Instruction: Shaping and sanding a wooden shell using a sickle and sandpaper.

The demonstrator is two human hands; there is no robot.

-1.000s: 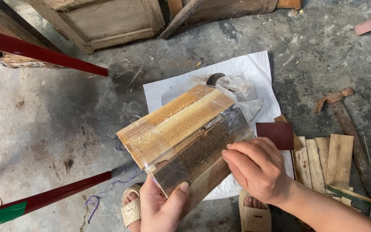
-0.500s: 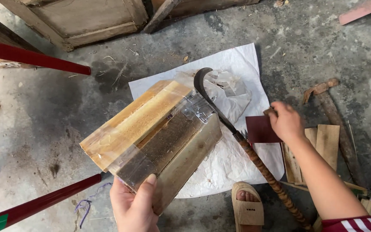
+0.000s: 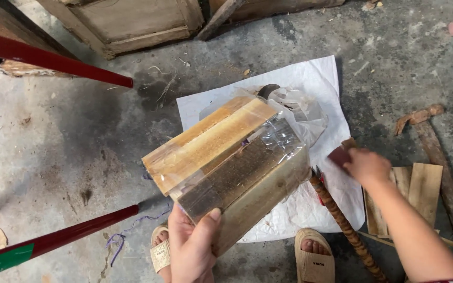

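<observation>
My left hand (image 3: 192,246) grips the near end of a bundle of bamboo slats (image 3: 226,162) wrapped in clear plastic, holding it tilted above a white sheet (image 3: 315,78) on the floor. To the right, my right hand (image 3: 367,166) lies over a small dark red piece (image 3: 338,156), fingers curled on it; whether it grips the piece is unclear. A curved knife with a wound handle (image 3: 342,220) lies on the sheet. Its blade runs under the bundle, and only the dark tip (image 3: 268,90) shows beyond it.
Loose bamboo slats (image 3: 423,186) and a rusty hammer (image 3: 431,136) lie at the right. Red poles (image 3: 64,67) cross at the left, and a wooden frame (image 3: 132,23) stands at the back. My sandalled feet (image 3: 314,257) are at the bottom. The floor is rough concrete.
My right hand let go of the bundle and moved right onto the dark red piece. The curved knife came into view under the bundle. My left hand keeps holding the bundle.
</observation>
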